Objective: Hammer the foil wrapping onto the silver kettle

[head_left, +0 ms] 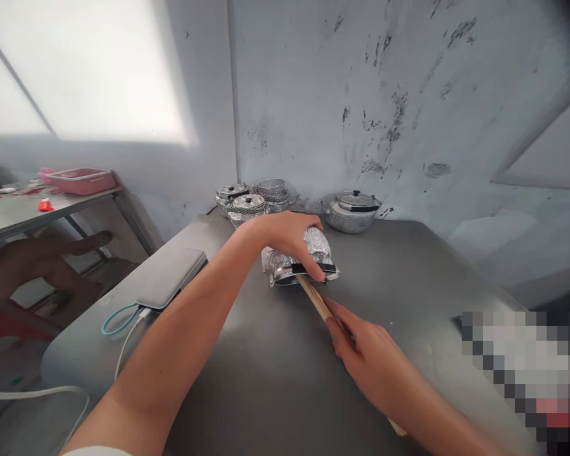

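A small crumpled silver pot (317, 244) is tipped on its side above the middle of the grey table (275, 373), its mouth facing me. My left hand (292, 237) wraps over it from above, thumb near the black handle at the rim. In my right hand (361, 348) is a wooden stick (315, 299), its far end at the pot's mouth and its near end showing below my wrist. Whether the stick's tip touches the inside cannot be seen.
Several silver pots (249, 202) stand at the back left, and a wider lidded pot (351, 212) at the back right. A grey power bank (173, 278) with cables lies left. A pink basket (83, 182) sits on another table. A blurred patch covers the right edge.
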`<state>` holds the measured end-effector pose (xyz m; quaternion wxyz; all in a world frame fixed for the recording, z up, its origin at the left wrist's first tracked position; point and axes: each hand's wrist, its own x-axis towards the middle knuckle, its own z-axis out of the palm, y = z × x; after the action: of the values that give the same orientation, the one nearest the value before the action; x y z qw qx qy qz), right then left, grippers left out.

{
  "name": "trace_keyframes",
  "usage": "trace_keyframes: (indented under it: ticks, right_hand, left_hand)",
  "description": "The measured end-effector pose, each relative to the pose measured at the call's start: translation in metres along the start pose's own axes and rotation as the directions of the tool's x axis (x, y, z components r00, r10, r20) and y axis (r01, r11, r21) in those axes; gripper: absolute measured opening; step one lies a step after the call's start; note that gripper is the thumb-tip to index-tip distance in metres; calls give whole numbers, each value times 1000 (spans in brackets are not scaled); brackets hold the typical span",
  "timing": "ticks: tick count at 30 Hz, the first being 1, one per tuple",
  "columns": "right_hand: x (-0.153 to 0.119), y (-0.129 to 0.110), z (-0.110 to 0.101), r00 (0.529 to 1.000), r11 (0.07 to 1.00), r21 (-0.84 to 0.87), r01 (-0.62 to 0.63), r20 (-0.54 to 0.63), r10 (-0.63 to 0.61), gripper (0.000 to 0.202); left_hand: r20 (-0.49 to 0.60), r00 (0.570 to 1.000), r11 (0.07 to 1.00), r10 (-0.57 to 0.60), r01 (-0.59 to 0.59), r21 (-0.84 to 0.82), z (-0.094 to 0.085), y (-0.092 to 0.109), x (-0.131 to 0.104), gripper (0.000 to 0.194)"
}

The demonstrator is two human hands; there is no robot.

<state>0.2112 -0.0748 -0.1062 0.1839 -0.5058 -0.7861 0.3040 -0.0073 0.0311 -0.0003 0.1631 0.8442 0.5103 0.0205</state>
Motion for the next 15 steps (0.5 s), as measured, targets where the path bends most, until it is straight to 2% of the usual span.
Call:
trace_keyframes:
  ticks: [4, 8, 15]
  right_hand:
    - [2, 3, 3, 1000, 1000, -24, -4, -1, 4, 44]
    - [2, 6, 6, 999, 998, -60, -14, -51, 11, 46]
    - [-1, 1, 3, 999, 998, -65, -17, -47, 14, 44]
  left_hand:
    - [36, 999, 1000, -14, 14, -8, -1, 2, 0, 103]
    - [46, 998, 1000, -30, 31, -2, -2, 5, -2, 105]
    - [57, 997, 999, -52, 51, 15, -3, 6, -3, 106]
